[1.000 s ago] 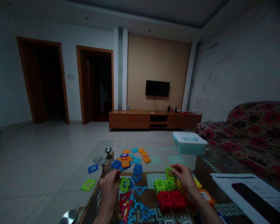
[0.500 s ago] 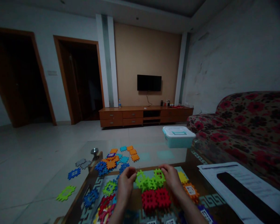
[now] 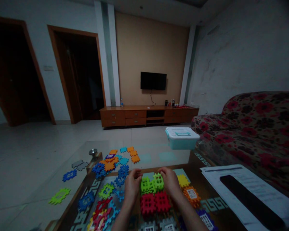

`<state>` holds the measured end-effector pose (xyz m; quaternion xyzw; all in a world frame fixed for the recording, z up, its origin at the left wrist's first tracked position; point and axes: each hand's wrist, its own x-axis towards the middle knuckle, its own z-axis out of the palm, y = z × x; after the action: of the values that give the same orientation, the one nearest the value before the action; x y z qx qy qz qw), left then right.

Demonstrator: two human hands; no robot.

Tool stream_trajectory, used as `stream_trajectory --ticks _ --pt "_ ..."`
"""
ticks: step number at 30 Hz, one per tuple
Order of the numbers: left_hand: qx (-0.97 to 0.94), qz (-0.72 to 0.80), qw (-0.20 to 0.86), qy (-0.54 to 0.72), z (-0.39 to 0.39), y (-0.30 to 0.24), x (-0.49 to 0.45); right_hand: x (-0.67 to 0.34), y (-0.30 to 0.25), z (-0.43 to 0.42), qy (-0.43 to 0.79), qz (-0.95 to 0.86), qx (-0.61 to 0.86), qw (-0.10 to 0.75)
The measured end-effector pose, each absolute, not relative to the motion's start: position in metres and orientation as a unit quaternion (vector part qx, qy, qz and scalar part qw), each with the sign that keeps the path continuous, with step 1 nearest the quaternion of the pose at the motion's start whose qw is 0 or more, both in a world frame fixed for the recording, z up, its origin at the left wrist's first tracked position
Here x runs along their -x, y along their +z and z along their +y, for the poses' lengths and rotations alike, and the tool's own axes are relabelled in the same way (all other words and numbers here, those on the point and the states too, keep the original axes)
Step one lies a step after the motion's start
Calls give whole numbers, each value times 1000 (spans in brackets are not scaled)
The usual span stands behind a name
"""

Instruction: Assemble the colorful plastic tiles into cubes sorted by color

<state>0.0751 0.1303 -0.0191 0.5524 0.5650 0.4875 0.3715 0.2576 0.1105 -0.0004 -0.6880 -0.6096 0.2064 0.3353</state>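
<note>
On a glass-topped table stands a small build of interlocking plastic tiles: green tiles on top of red tiles. My left hand grips the left side of the green tiles with its fingers curled. From the other side my right hand presses against the same green tiles, fingers closed on them. Loose blue, orange, red and green tiles lie scattered to the left and beyond.
A light blue lidded box sits at the table's far edge. Papers with a dark sheet lie at right. A flowered sofa stands on the right, a TV cabinet at the back wall.
My left hand has come across from the loose tiles to the green tiles and closed on them. Both hands now press the green tiles together above the red ones. The view shifted.
</note>
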Motion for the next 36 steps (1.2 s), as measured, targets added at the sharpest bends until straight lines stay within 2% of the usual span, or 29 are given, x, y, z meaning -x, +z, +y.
stream_trajectory --ticks 9,16,25,29,36 --pt "-602 602 295 433 126 -14 -73 -253 -3 110 187 -627 695 298" --pt "-631 668 159 360 113 1 -45 -250 3 102 146 -656 694 259" --pt "-550 797 -7 250 102 5 63 -215 13 84 107 -709 639 278" --pt "-520 830 -27 203 83 -4 129 -171 14 66 130 -761 574 272" --pt "-587 800 -25 120 46 1 163 -66 15 72 132 -824 525 167"
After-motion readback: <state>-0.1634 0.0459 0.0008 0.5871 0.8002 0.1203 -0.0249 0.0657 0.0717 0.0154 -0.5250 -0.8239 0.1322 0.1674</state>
